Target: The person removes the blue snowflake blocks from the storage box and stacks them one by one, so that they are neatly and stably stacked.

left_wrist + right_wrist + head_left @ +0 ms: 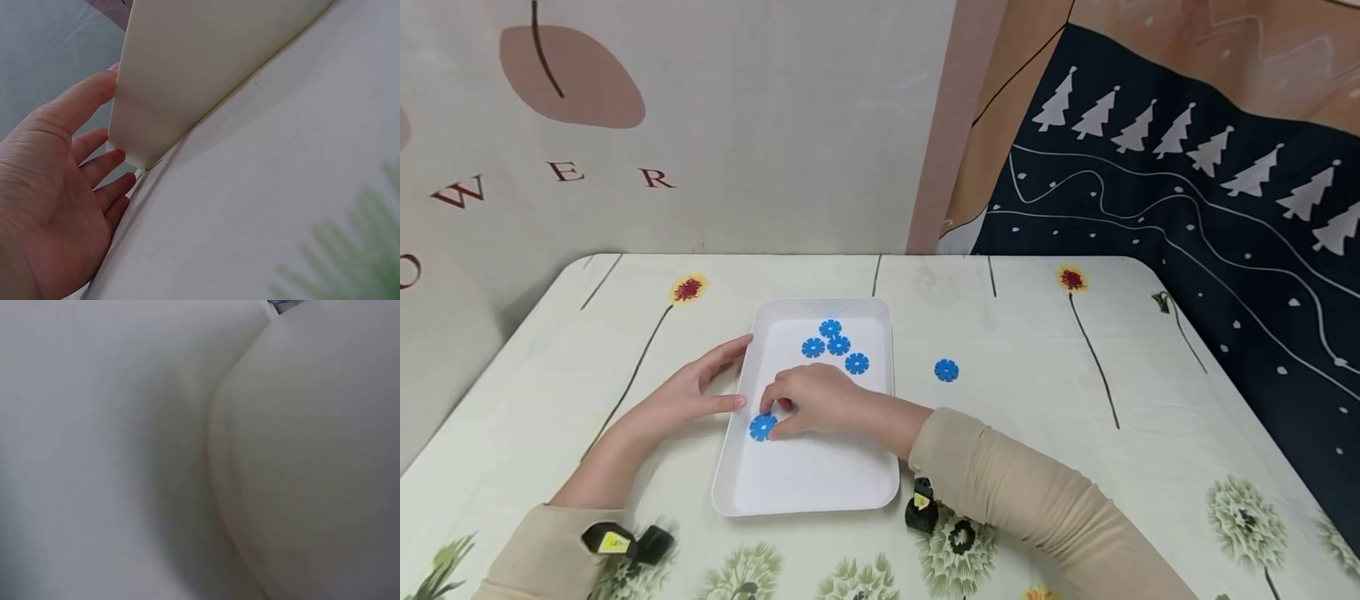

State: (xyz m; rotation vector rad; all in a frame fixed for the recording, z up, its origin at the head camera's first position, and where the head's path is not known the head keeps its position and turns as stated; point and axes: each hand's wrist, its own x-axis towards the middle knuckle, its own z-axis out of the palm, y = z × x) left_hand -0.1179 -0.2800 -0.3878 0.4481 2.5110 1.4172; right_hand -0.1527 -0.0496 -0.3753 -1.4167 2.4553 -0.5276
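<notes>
A white rectangular tray [808, 492] lies on the flower-patterned tablecloth. My left hand [688, 396] is at its left side, fingers spread and fairly straight, with the thumb and fingertips against the wall. In the left wrist view, that hand [65, 181] reaches the tray's outer wall [181, 69] from the left. Inside the tray, thumb and fingers of my right hand [816, 400] pinch a blue notched plastic disc [762, 427] near the left wall. The right wrist view shows only the tray's pale wall [300, 450] close up; the hand is hidden there.
Several more blue notched discs [838, 345] lie grouped in the far half of the tray. One single disc [947, 370] is on the tablecloth [1022, 367] to the right of the tray. Behind the table's far edge hang a pale curtain [775, 125] and a dark tree-patterned cloth [1150, 183].
</notes>
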